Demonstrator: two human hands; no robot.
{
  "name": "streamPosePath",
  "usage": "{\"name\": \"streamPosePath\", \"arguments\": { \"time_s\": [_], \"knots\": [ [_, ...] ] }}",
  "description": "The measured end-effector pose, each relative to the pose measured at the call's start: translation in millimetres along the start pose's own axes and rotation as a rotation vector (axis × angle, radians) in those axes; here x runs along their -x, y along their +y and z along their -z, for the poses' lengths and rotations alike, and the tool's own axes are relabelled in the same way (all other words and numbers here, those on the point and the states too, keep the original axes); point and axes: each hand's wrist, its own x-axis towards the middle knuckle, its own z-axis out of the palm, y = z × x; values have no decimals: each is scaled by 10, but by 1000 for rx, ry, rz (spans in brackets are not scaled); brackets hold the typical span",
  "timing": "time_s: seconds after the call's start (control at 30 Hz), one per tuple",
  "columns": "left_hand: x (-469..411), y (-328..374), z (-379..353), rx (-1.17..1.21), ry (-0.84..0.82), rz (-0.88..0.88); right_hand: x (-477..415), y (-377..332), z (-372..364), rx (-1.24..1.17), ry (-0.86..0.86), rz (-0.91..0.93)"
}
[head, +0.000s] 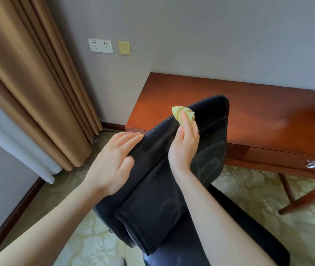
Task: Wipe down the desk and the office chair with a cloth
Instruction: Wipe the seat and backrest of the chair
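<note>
I'm pinching the yellow cloth [183, 114] in my right hand [184, 143], rubbing the chair backrest [172, 169] top; left hand [112, 160], flat and relaxed, is bracing its edge.

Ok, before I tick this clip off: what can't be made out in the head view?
Base of the chair: hidden under its seat and the person's forearms.
Far right end of the desk: cut off by the frame's right edge.
Most of the cloth: bunched inside the right hand, so its full size is unclear.
Markings on the yellow wall plate: too small to read.
</note>
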Motion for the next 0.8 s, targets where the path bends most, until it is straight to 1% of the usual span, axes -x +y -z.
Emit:
{"name": "streamPosePath", "arguments": {
  "time_s": [0.07,0.17,0.23,0.33,0.43,0.53,0.6,0.7,0.77,0.8],
  "knots": [
    [21,4,3,50,111,9,260,-73,-14,23,-29,59],
    [123,-3,32,132,376,109,584,-187,-11,28,-84,115],
    [220,-21,40,146,465,160,814,-254,12,36,-116,197],
    [402,-42,55,160,453,194,1144,-283,50,48,-182,322],
    [583,-54,45,152,435,168,1335,-240,71,50,-237,458],
    [868,-60,38,128,454,197,1500,-122,120,105,-305,629],
    [1091,-16,36,116,496,242,1592,11,171,134,-372,795],
    [1296,118,30,121,522,325,1696,336,291,199,-567,1125],
    [1347,237,9,109,481,332,1768,582,413,326,-702,1340],
    [1341,295,3,98,436,318,1794,687,475,364,-738,1375]
  ]
}}
